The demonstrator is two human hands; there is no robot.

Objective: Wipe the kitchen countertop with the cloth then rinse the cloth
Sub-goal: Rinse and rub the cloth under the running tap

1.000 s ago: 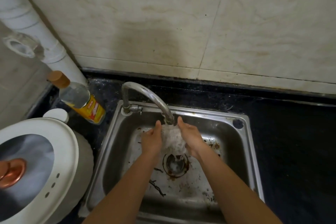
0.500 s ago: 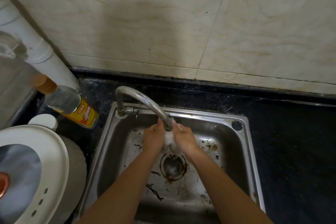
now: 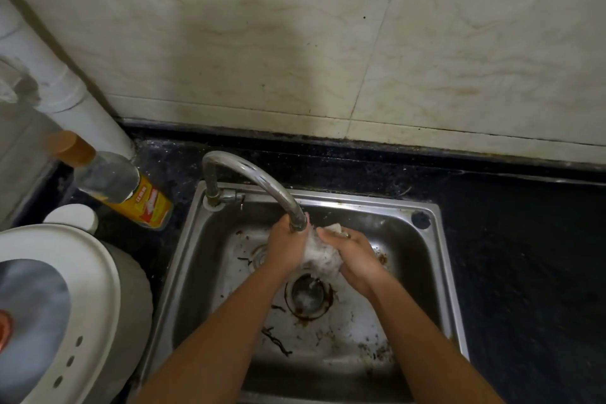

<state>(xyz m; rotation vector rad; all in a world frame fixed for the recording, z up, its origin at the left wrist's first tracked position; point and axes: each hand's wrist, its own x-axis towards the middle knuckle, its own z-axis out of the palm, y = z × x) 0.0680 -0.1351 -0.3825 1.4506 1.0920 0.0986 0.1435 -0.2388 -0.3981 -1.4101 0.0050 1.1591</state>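
- As it sits bunched under the tap (image 3: 259, 175) spout, the cloth (image 3: 319, 254) is held over the drain (image 3: 308, 297) in the sink (image 3: 360, 198).
- Left hand (image 3: 285, 248) – fingers curled on the cloth; right hand (image 3: 355, 259) grips its other side.
- Handling, est.: soft, limp, soaked – prob. slippery; squeeze the bunched middle w/ both hands.
- Bottle (image 3: 131, 193): yellow label, red characters, not legible.

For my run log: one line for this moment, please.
step: rinse | left hand, right hand: hold cloth | under faucet, over sink
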